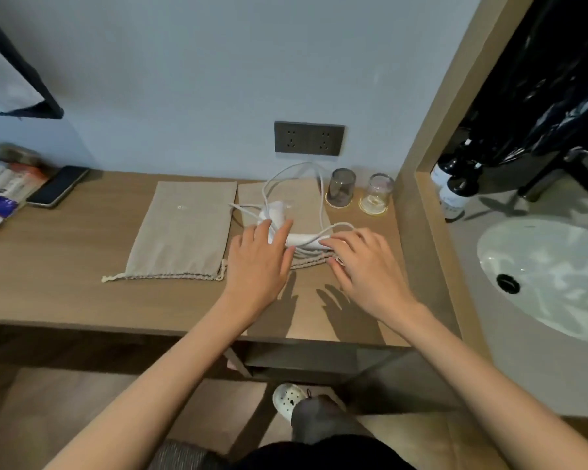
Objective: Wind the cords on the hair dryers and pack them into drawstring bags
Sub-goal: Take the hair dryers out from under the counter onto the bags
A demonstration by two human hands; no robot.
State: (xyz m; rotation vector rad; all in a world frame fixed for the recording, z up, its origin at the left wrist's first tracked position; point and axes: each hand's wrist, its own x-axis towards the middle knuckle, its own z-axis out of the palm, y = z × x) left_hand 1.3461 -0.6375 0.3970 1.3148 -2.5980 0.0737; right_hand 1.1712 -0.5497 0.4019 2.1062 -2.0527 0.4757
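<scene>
A white hair dryer [282, 225] lies on a beige drawstring bag [296, 195] on the wooden counter [65, 293]. Its white cord [292, 171] loops loosely up toward the wall. My left hand [258, 262] rests with spread fingers on the dryer's body. My right hand [364, 262] touches the end of the dryer's handle with its fingertips. A second beige drawstring bag [184, 232] lies flat and empty-looking to the left, its drawstring at the near edge. I cannot tell whether either hand grips the dryer.
Two upturned glasses [342, 188] [379, 193] stand right of the bags. A double wall socket [309, 138] sits above. A phone [58, 186] and packets lie at far left. A white sink [550, 276] and dark bottles [455, 195] are at the right.
</scene>
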